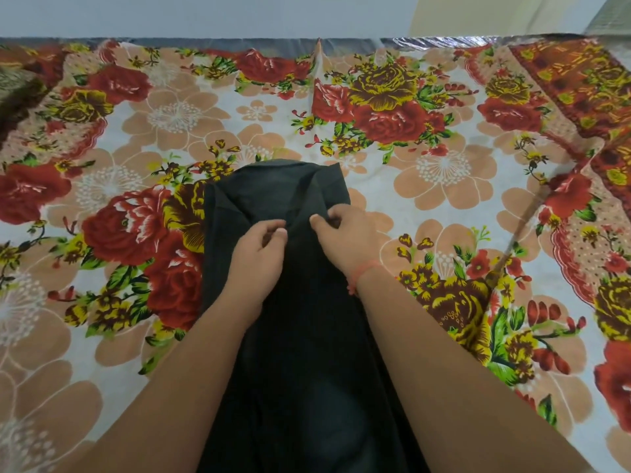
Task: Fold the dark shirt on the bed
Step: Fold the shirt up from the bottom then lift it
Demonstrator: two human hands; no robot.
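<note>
Fingertips (278,233) of both your hands pinch a raised fold in the dark grey-green cotton shirt (280,186).

Your left hand (258,259) and right hand (346,233) sit side by side, close together, thumbs and curled fingers gathering cloth at the frame's centre. That shirt lies as a long bunched strip on the red, yellow and peach floral bedsheet (444,165), running from 6 o'clock to a rounded far end just beyond your hands toward 12 o'clock. You wear a red thread bracelet (362,273) on the right wrist.

A red-and-peach floral sheet (444,172) lies below a plain pale wall (205,15), cream-coloured at upper right.
</note>
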